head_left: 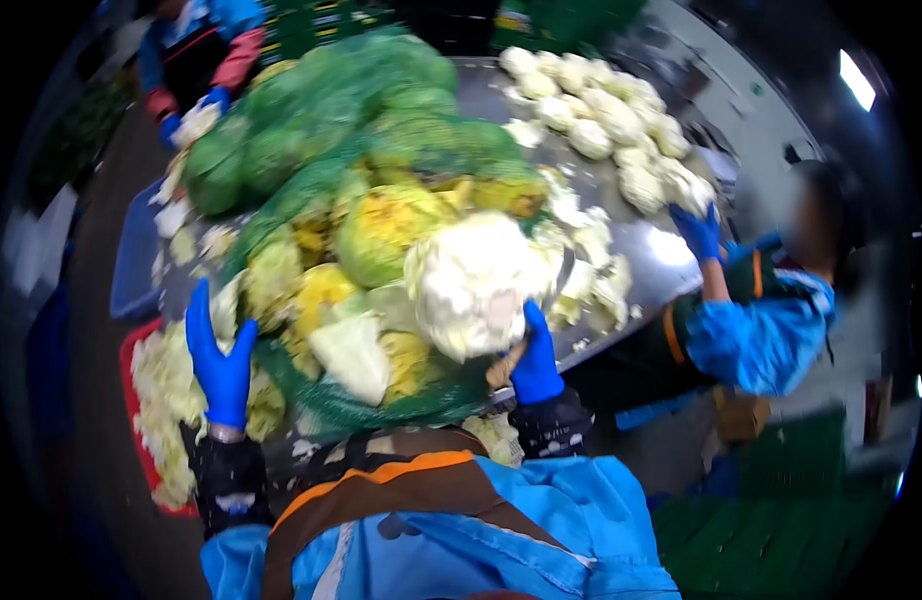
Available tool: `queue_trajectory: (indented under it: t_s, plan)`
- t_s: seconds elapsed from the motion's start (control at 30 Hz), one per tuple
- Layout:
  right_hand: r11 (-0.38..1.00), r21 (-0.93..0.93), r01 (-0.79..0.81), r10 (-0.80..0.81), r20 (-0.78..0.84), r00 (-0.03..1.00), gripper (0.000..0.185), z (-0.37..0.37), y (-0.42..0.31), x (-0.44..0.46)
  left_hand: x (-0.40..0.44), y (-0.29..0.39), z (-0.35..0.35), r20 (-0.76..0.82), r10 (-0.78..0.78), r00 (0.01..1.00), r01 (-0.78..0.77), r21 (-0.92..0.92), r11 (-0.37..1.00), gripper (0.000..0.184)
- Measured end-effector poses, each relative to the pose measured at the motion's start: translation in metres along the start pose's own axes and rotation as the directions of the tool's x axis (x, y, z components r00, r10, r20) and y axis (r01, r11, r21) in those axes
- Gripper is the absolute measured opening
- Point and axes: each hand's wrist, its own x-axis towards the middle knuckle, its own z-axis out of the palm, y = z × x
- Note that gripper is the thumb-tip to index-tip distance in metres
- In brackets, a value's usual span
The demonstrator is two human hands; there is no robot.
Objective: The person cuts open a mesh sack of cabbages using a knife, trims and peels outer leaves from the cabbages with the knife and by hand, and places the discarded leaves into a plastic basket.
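My left hand (222, 362), in a blue glove, is open with thumb and fingers spread, beside the pile and holding nothing. My right hand (538, 362), gloved too, is closed around the brown handle (504, 368) of a knife; a grey strip of blade seems to show past the cabbage. Right by that hand is a large, pale, trimmed cabbage (478, 287), its cut stem facing me; I cannot tell whether the hand touches it. Behind it, yellowed cabbages (389, 235) lie in an opened green net bag (281, 215). A loose pale leaf (353, 357) lies in front.
Trimmed white cabbages (611, 110) are heaped on the metal table (653, 262), with leaf scraps nearby. A red crate (133, 385) of leaves and a blue bin (133, 255) stand left. One co-worker (756, 330) is at right, another (203, 50) at far left.
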Motion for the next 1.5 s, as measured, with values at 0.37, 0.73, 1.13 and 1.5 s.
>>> queue_trajectory:
  t_s: [0.37,0.73,1.13,1.5]
  plan:
    - [0.892,0.170,0.419,-0.431,0.043,0.901,0.059,-0.020,-0.115,0.089,0.011,0.104,0.093,0.561,0.270,0.783,-0.320,-0.008,0.947,0.103]
    - [0.898,-0.001,0.440,-0.437,-0.121,0.892,0.054,-0.170,-0.168,0.328,-0.035,0.044,0.146,0.668,0.173,0.724,-0.357,0.148,0.922,0.099]
    - [0.687,-0.647,0.330,0.067,0.508,0.859,0.037,0.107,-0.017,0.067,-0.089,-0.033,0.052,0.335,-0.181,0.925,-0.016,0.509,0.860,0.083]
    - [0.407,-0.725,0.555,0.486,0.687,0.541,0.049,0.230,0.172,-0.039,-0.134,-0.156,-0.025,0.369,-0.153,0.917,0.014,0.353,0.935,0.077]
